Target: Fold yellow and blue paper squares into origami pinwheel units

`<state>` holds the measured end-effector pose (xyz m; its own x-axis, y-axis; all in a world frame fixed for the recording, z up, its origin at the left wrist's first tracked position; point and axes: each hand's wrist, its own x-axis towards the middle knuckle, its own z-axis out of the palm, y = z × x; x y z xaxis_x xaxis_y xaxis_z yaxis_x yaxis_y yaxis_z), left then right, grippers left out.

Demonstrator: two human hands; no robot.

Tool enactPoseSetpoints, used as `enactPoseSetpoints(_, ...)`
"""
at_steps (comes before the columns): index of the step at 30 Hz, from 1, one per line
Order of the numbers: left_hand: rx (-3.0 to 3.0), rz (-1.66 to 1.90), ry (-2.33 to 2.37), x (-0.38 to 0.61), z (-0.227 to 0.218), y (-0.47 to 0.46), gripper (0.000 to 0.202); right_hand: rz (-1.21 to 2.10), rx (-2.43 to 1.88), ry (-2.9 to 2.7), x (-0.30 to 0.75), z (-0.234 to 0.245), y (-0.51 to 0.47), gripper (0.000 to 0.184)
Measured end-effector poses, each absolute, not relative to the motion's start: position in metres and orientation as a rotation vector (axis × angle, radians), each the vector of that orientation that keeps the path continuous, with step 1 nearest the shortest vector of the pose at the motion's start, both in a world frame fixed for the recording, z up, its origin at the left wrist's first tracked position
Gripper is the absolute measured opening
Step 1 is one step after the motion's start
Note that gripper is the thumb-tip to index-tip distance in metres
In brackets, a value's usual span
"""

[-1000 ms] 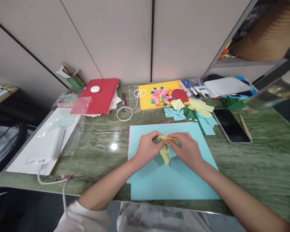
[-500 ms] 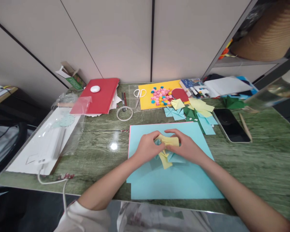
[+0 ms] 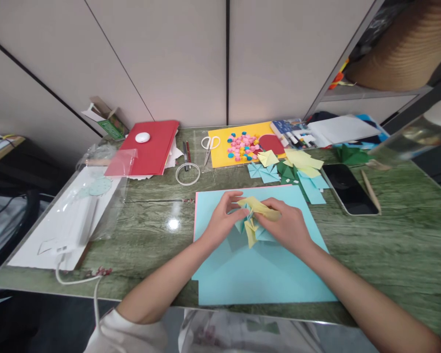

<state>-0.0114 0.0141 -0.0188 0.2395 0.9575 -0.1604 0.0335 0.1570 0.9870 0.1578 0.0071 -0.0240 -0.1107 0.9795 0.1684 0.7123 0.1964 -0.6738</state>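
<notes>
Between my two hands is a folded paper piece (image 3: 250, 233) made of yellow and light-blue parts, held above a stack of light-blue paper sheets (image 3: 260, 282). My left hand (image 3: 226, 215) pinches its left side, thumb against a blue fold. My right hand (image 3: 284, 223) is closed on the yellow upper part, which slants down to the right. The fingers cover some of the folds. Beyond the sheets lie folded blue pieces (image 3: 263, 172), a small yellow folded piece (image 3: 268, 158) and loose yellow sheets (image 3: 304, 161).
Scissors (image 3: 208, 147) and a tape roll (image 3: 187, 174) lie behind the sheets. Small coloured paper balls (image 3: 242, 146) sit on yellow paper. A phone (image 3: 349, 189) and a wooden stick (image 3: 370, 191) are at right. A red folder (image 3: 150, 147) and a white power strip (image 3: 77, 228) are at left.
My right hand has closed further over the yellow part, which now tilts down to the right. The folded piece has turned and risen slightly; my left fingers have shifted on it.
</notes>
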Motion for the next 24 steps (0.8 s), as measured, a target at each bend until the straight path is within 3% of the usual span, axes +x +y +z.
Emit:
enactPoseSetpoints(5, 1.276, 0.794, 1.081, -0.0093, -0.0157, 0.0132, 0.041, 0.412, -1.515, -1.920, 0.1604, -0.0286, 0.0069, 0.005)
enactPoseSetpoints(10, 1.352, 0.828, 1.072, -0.0071, -0.0163, 0.0143, 0.029, 0.361, -1.489, -1.950, 0.1613, -0.0285, 0.0074, 0.006)
enactPoseSetpoints(24, 1.291, 0.841, 1.055, -0.0048, -0.0133, 0.0106, 0.025, 0.498, -1.545, -1.851, 0.1586, -0.0202, 0.0069, 0.011)
